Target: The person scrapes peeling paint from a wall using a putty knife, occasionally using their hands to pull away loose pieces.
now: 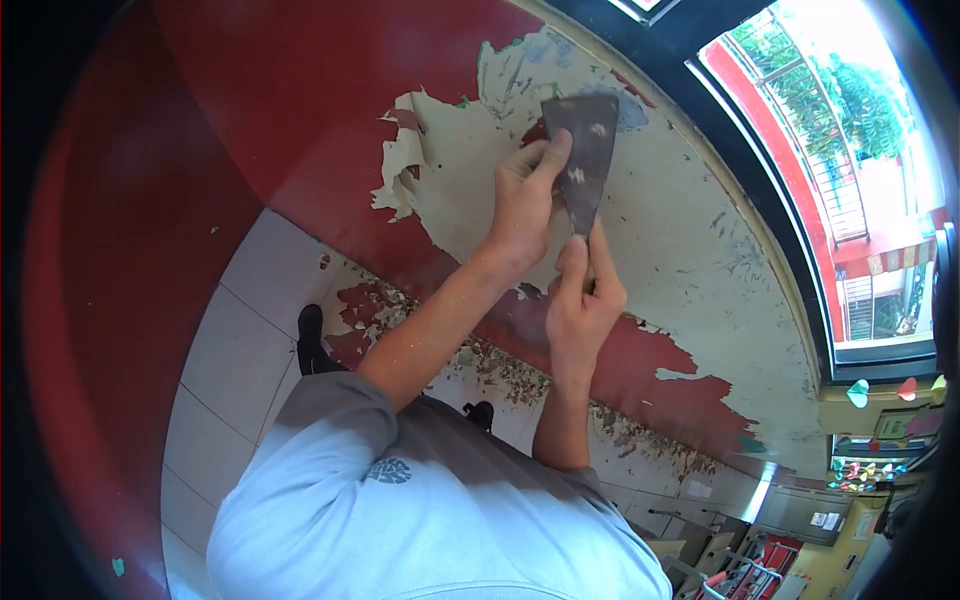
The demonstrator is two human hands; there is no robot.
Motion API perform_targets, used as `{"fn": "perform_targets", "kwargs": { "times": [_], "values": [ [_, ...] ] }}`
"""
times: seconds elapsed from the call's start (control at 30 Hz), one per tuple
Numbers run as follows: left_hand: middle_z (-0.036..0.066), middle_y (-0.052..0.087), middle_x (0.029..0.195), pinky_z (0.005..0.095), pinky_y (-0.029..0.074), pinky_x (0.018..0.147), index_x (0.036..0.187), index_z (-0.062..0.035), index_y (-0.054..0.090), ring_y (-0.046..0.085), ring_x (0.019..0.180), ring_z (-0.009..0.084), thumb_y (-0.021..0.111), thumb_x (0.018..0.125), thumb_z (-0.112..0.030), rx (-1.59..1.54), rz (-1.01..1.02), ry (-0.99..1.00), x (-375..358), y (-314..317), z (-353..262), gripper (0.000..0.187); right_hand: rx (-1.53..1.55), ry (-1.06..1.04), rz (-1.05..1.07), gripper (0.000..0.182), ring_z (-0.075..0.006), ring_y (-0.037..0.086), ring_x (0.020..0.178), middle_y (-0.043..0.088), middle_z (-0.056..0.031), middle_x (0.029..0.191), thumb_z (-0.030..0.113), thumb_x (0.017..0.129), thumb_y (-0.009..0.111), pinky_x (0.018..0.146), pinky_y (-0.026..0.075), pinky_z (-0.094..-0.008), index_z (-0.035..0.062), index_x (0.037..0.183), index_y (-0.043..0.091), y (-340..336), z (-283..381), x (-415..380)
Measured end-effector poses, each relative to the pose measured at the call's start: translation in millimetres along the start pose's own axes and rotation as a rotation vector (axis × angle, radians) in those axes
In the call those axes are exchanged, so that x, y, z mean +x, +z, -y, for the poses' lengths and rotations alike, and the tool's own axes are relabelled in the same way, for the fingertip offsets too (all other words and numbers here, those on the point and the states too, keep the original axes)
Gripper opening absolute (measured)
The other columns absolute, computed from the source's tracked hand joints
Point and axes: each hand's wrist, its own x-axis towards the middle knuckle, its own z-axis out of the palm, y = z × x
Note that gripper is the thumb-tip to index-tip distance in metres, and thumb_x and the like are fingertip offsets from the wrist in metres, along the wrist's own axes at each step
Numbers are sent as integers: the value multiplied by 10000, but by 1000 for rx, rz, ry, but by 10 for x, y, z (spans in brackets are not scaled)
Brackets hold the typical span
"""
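A wide-bladed paint scraper [584, 150] is held up in front of the wall, its broad edge at the top and its grey blade marked with pale smudges. My right hand [587, 300] is closed round its lower end, one finger stretched along it; the handle is mostly hidden. My left hand [525, 200] pinches the left side of the blade, thumb on the face and fingers curled behind. Behind them, the wall [680, 265] shows a pale stripped area with ragged edges. Torn, curling paint [402, 155] hangs left of my hands, beside remaining red paint [300, 110].
Paint flakes [510, 375] litter the tiled floor [250, 345] along the wall base, near my shoes [312, 335]. A dark-framed window [790, 200] is at upper right. Furniture [745, 575] and hanging heart decorations [857, 393] appear at lower right.
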Motion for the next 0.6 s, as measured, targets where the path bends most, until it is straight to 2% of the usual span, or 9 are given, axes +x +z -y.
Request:
{"fn": "perform_targets", "kwargs": {
  "times": [0.07,0.27,0.5,0.6],
  "values": [
    [20,615,782,254,498,591,849,-36,626,584,673,87,599,949,-296,36,-48,-99,-61,-6,15,279,25,15,-9,355,-40,425,593,585,-7,744,56,956,512,510,379,-223,-13,1301,548,-34,9,-98],
    [23,631,784,254,503,586,851,-35,627,603,677,88,599,950,-295,59,-2,-83,8,-1,-58,279,139,123,12,358,-12,403,546,467,49,657,69,970,501,470,345,-190,18,1322,542,-10,94,9],
    [31,633,779,249,508,585,855,-33,629,606,663,90,604,947,-299,89,45,-144,-42,-37,31,283,110,168,-15,363,-15,412,546,471,48,658,72,968,511,468,347,-193,24,1327,539,-88,158,-86],
    [35,632,772,251,510,580,848,-30,626,605,661,92,600,949,-297,42,24,-108,-102,13,29,286,152,173,-29,364,-15,410,548,475,47,662,72,968,512,468,345,-193,21,1328,536,-102,155,-129]
  ]
}}
